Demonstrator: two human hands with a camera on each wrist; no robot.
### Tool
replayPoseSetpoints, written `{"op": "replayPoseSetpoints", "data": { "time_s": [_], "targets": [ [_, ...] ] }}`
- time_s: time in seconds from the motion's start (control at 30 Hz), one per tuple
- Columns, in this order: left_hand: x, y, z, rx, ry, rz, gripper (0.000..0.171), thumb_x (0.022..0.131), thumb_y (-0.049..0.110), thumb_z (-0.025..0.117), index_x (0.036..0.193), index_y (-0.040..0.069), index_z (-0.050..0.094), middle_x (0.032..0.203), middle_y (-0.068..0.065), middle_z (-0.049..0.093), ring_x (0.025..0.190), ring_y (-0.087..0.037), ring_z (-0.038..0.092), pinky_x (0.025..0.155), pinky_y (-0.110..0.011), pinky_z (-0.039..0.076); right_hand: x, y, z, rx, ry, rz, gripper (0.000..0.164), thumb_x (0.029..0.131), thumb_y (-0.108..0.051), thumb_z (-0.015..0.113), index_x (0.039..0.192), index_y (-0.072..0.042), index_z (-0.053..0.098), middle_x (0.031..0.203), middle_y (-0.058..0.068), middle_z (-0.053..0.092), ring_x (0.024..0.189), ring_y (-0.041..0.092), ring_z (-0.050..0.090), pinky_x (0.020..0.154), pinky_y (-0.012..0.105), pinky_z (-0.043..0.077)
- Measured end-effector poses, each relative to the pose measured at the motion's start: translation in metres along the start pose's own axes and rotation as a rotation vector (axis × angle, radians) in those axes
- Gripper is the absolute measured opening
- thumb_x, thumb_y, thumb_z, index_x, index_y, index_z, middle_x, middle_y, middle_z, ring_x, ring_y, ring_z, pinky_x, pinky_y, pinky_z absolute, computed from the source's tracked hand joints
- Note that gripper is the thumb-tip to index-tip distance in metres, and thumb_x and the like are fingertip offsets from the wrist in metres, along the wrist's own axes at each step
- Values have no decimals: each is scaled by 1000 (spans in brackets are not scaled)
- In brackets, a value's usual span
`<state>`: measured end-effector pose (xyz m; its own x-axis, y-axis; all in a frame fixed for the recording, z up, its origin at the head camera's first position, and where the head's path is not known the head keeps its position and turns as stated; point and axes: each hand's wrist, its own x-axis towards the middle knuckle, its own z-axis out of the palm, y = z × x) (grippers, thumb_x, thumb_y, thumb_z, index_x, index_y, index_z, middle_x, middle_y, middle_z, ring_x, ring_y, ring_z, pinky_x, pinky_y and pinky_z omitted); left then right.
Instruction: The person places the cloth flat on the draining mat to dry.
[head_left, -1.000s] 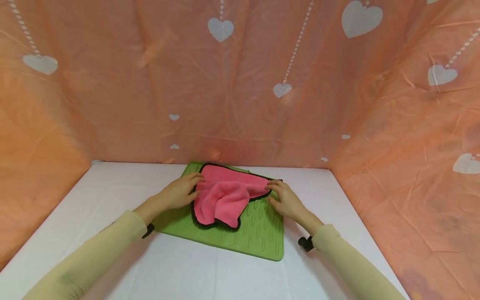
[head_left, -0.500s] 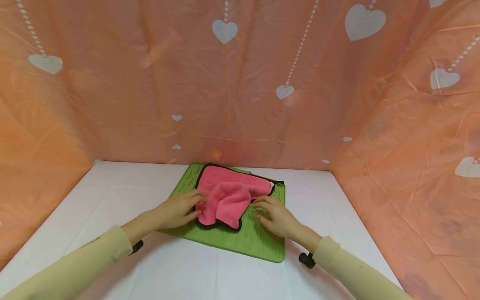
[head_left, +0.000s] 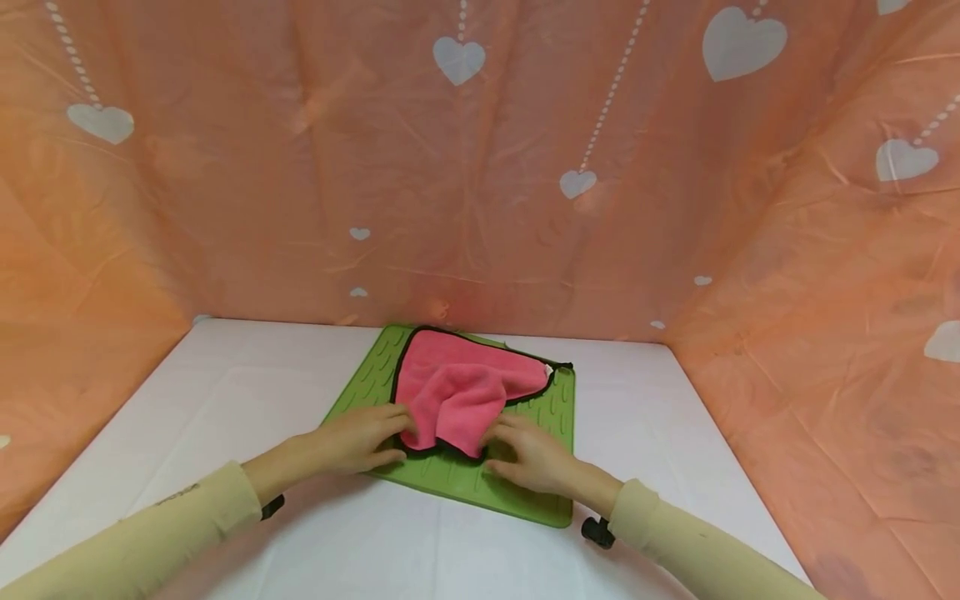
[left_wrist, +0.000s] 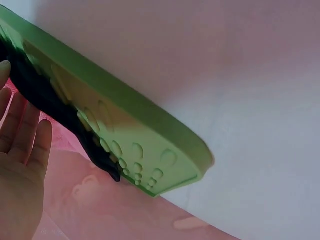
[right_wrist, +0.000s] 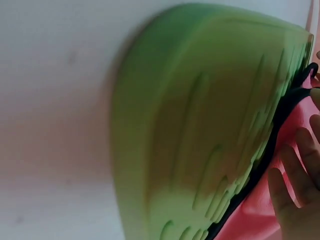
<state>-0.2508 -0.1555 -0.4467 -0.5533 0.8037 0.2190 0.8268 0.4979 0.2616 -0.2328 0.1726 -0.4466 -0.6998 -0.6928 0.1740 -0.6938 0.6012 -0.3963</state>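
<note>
Nearby, orange sheeting (head_left: 405, 167), green mat (head_left: 553, 410) under cloth (head_left: 450, 387)

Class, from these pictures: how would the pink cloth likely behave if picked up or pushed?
The pink cloth would probably droop when lifted, as it lies in soft, rumpled folds. It is likely light, since it looks thin. Pushed, it may bunch rather than glide, as the green mat beneath looks ridged.

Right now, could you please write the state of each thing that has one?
cloth: rumpled, lying on the mat
mat: flat on the table, partly covered
left hand: relaxed, at the cloth's near left corner
right hand: relaxed, at the cloth's near right corner
backdrop: creased
</note>
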Motion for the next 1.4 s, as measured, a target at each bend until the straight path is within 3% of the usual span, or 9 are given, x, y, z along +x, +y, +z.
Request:
{"op": "replayPoseSetpoints", "data": {
  "time_s": [0.17,0.5,0.7,0.87,1.17,1.4],
  "targets": [
    [2,-1,5,35,12,41,24,91,15,82,111,13,69,105,4,65,96,-13,67,86,-31,58,3,-3,5,-20,-36,6,23,94,-22,79,115,-16,72,118,-3,65,111,14,62,100,36,53],
    [5,-2,9,38,-12,29,19,91,11,80,106,17,71,100,9,64,92,-8,65,82,-29,57,10,-4,11,-31,-63,7,18,93,-20,81,108,-14,74,110,-4,64,104,13,61,96,31,53],
    [6,-2,9,24,-1,57,16,92,7,79,102,16,73,97,9,63,90,-7,65,81,-26,57,11,-5,13,-59,-46,-4,12,94,-18,79,104,-14,74,104,-3,62,97,11,60,90,29,53],
    [5,-2,9,28,18,80,14,92,4,78,101,14,74,96,7,63,89,-7,64,80,-25,57,11,-4,15,-68,-29,-7,8,97,-16,76,104,-14,73,105,-3,64,100,12,61,91,30,54],
    [2,-2,3,-31,28,49,15,92,2,76,102,13,73,99,6,64,92,-8,65,81,-26,57,8,-3,11,-34,26,-2,7,100,-14,71,107,-13,70,105,-2,69,103,14,64,92,33,55],
    [-3,-4,2,-69,43,19,15,94,2,75,104,12,73,102,7,64,95,-9,66,82,-27,58,3,-1,6,58,69,24,7,102,-12,67,110,-12,68,105,-1,70,95,13,66,86,31,57]
  ]
}}
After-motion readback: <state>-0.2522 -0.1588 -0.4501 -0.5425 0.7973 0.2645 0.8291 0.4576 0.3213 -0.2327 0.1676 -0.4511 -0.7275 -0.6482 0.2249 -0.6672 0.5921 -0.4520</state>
